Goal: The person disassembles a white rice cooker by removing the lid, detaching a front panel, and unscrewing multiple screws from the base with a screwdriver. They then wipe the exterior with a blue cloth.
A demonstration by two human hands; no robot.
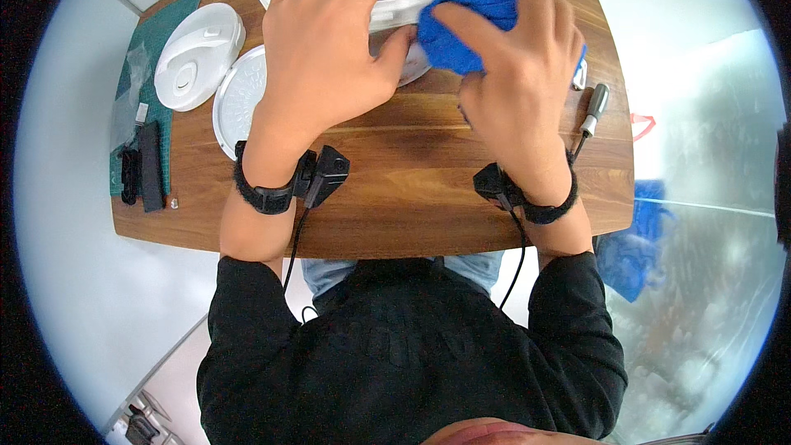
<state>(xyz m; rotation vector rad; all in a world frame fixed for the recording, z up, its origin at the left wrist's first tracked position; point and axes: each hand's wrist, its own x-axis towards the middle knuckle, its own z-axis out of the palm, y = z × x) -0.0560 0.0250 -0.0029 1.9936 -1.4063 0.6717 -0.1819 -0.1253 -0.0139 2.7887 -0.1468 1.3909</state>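
A white round pot-like container [402,13] with a dark inside stands at the far edge of the table; its far part is cut off by the picture's top edge. My left hand [329,49] grips its near rim, thumb below and fingers over the top. A crumpled blue cloth [471,8] is bunched in my right hand [527,62], pressed against the rim just right of my left hand. The cloth hides the rim beneath it.
Left on the wooden table [395,198] lie a white oval lid [198,58], a pale round disc [239,103] and a green cutting mat [183,21] with a black bar [150,166]. A screwdriver [592,111] lies on the right. Cables hang from both wrist straps.
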